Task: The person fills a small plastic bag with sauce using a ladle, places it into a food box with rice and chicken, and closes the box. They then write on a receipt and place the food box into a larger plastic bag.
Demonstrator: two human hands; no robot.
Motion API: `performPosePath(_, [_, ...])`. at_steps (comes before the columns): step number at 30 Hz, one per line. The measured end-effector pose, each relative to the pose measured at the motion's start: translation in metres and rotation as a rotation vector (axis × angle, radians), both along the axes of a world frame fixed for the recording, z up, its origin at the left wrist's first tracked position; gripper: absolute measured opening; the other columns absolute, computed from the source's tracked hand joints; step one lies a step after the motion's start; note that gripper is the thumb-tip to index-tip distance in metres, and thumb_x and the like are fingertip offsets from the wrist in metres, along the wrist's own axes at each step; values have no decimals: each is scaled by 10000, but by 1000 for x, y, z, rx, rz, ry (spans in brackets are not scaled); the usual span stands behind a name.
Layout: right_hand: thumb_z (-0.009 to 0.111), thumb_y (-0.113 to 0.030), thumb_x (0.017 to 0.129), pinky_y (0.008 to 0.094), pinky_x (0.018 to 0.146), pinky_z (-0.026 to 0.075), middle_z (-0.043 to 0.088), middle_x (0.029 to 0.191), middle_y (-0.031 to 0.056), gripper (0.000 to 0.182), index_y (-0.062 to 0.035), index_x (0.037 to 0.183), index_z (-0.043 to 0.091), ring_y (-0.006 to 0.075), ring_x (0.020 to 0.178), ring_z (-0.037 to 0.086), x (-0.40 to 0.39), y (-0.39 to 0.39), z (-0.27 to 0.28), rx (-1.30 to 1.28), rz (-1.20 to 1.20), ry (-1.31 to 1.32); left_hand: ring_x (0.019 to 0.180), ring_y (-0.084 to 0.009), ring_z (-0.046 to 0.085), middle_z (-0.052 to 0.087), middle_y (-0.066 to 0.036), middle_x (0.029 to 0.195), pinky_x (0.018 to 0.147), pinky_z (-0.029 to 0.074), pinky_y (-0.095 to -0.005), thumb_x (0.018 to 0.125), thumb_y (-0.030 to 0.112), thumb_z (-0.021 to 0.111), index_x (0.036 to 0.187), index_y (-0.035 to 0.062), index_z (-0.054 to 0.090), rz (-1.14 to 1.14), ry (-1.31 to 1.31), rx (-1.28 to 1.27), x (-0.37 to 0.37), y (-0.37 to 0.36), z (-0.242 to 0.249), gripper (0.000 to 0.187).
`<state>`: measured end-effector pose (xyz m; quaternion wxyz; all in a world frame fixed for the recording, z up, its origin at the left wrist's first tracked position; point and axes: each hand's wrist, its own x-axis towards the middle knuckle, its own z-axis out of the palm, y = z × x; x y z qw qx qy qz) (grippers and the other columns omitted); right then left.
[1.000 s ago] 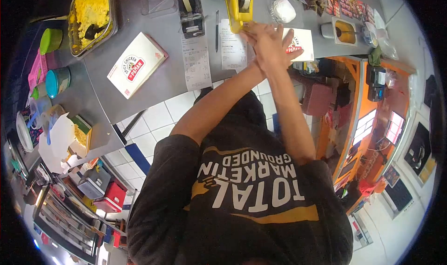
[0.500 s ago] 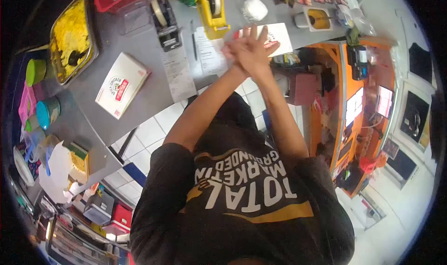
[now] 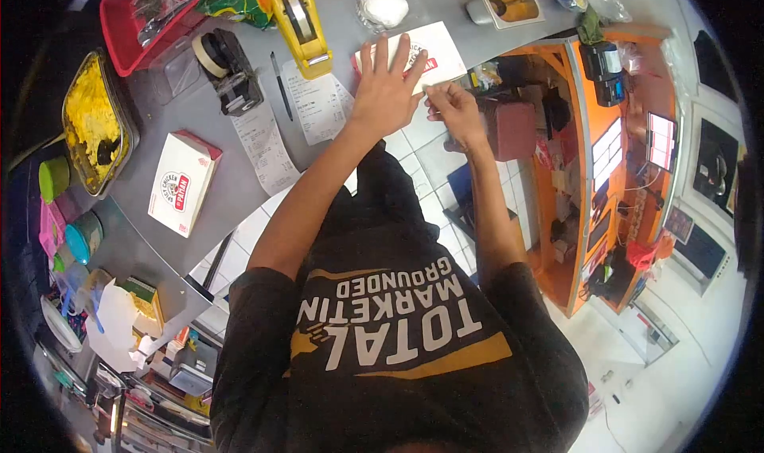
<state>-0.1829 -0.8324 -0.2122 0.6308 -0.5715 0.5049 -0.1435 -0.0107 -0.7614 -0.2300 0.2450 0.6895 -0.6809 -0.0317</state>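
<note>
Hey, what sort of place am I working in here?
Probably a takeaway chicken kitchen: there's a white cardboard box printed "Spicy Chicken", a long white printed receipt on the grey counter, and a rectangular metal tray of yellow food.

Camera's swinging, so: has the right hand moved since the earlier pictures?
Yes. Against the yellow tape dispenser, the right hand has moved rightward, to the near edge of the box under the left hand.

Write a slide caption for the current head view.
Left hand spread on a white box, right hand at its near edge, a yellow tape dispenser close by.
</note>
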Motion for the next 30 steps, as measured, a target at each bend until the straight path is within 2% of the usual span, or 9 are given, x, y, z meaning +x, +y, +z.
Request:
performPosePath(1, [672,-176,1007,215,625,494,665,822,9,169,-7,1003,670,60,699,587,2,3,-3,-55,-34,-47,1408,-505,321,381,-230,1560,1160,194,-672,864,373,720,1483,110,510,0,1,6,-1,0,0,705])
performPosePath(4, [680,-146,998,213,631,486,664,820,3,139,-7,999,670,56,698,578,7,10,23,-252,-25,-157,1414,-508,312,370,-228,1571,1159,189,-678,873,370,710,1490,115,502,-3,15,14,-1,0,2,699])
performPosePath(7, [693,-118,985,214,632,479,671,815,3,109,-9,987,687,52,704,574,6,5,24,-197,-15,-149,1419,-512,304,362,-227,1578,1159,188,-681,879,374,703,1498,123,493,1,-6,26,0,0,3,700])
performPosePath(11, [708,-121,972,217,617,478,682,807,10,109,-14,982,729,56,671,562,-5,5,-7,-108,-51,-114,1428,-516,292,359,-227,1581,1161,184,-683,883,380,696,1514,134,473,-1,-19,52,-1,0,2,713])
performPosePath(20, [712,-126,968,230,614,499,695,816,33,145,19,984,715,64,684,593,-4,4,-16,-18,-115,35,1444,-515,272,329,-223,1601,1175,175,-678,887,404,690,1523,149,463,7,-23,82,-1,0,3,722])
performPosePath(23, [718,-111,960,240,628,517,714,827,42,142,30,940,716,82,701,629,-9,1,-29,-114,-58,-142,1447,-508,277,345,-224,1593,1169,188,-674,872,382,711,1519,139,467,6,-13,98,-1,2,5,732])
performPosePath(26, [715,-79,953,253,633,538,730,806,51,130,45,914,720,100,690,669,-14,-6,-40,-336,-2,-81,1438,-517,292,356,-224,1587,1159,207,-678,865,380,723,1522,141,460,1,-15,87,0,1,6,747])
performPosePath(27, [722,-94,934,303,629,561,751,767,109,144,39,880,735,176,653,722,-9,-4,-24,-497,3,152,1433,-522,296,357,-226,1586,1156,211,-680,865,384,723,1524,142,457,-3,-15,83,1,2,7,750])
performPosePath(30, [738,-128,900,358,621,573,730,736,178,152,21,868,747,281,656,743,3,-8,21,-936,314,689,1439,-542,289,348,-243,1586,1158,202,-697,870,402,711,1525,131,448,3,31,49,2,0,8,757])
